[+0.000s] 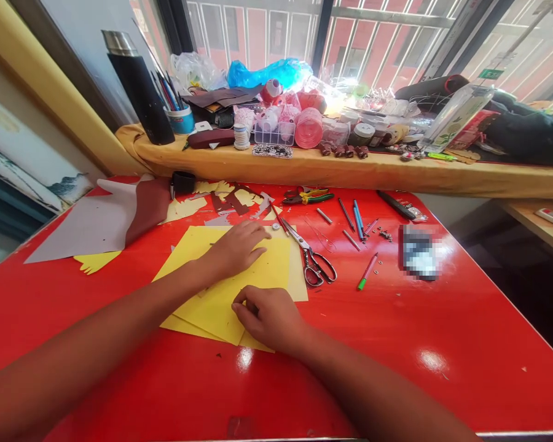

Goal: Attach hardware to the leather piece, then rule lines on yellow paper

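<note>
Several sheets of yellow card (239, 294) lie stacked and slightly askew on the red table (424, 344). My left hand (237, 248) rests flat on the upper part of the stack, holding nothing. My right hand (268, 319) sits on the lower part with its fingers curled down, and they hide what lies beneath them. Just right of my left hand, a pair of steel scissors (309, 261) with dark handles lies partly on the edge of the card.
Pliers (308, 196), pens, metal rods and small hardware lie beyond the scissors. Yellow and brown scraps and a grey sheet (85, 224) are at the far left. A pixelated phone-sized object (418, 252) is at right. A cloth-covered sill holds a black flask (141, 95) and crowded craft supplies.
</note>
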The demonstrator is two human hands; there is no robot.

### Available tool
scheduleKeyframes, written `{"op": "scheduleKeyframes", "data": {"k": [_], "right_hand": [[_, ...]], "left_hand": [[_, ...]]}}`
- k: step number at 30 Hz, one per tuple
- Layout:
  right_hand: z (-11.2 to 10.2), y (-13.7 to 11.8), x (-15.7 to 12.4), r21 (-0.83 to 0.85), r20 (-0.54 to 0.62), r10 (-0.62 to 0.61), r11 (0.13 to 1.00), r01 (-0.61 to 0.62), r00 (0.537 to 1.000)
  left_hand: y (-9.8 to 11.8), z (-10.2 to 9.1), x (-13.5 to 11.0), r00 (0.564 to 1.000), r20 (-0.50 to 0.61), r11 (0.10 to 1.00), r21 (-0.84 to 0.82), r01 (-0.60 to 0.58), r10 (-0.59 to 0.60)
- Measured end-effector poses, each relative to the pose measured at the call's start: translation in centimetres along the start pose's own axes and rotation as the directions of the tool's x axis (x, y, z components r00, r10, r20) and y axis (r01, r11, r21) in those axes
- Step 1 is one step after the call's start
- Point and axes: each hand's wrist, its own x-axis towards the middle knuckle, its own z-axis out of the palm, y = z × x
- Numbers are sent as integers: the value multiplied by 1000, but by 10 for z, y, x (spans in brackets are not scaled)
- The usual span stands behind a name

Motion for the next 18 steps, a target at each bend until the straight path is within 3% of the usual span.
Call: {"op": "scheduleKeyframes", "data": {"k": [4, 6, 8, 10, 12, 15, 18], "right_hand": [[-1, -2, 1, -62, 2, -8, 998, 8, 1000], [-2, -3, 2, -99, 3, -3, 995, 4, 1000], [-3, -5, 3, -113, 14, -4, 994, 6, 1000], [-3, -6, 4, -109, 22, -19, 994, 22, 1000], [-5, -5, 5, -115, 37, -25, 993, 30, 999], [-8, -4, 7, -120, 68, -76, 989, 84, 995], [-10, -3, 8, -36, 42, -92, 995, 93, 995]], "left_hand": [[2, -4, -54, 998, -16, 997, -63, -54, 53], [-5, -2, -67, 999, 12, 995, -89, -41, 43], [-11, -1, -64, 1000, 0, 996, -84, -20, 20], [-8, -1, -46, 999, -44, 998, -56, -16, 13], [11, -2, -14, 994, -83, 997, -40, -71, 68], [66, 4, 48, 958, -19, 953, -102, -287, 286], [134, 24, 116, 854, 99, 858, -118, -499, 510]]}}
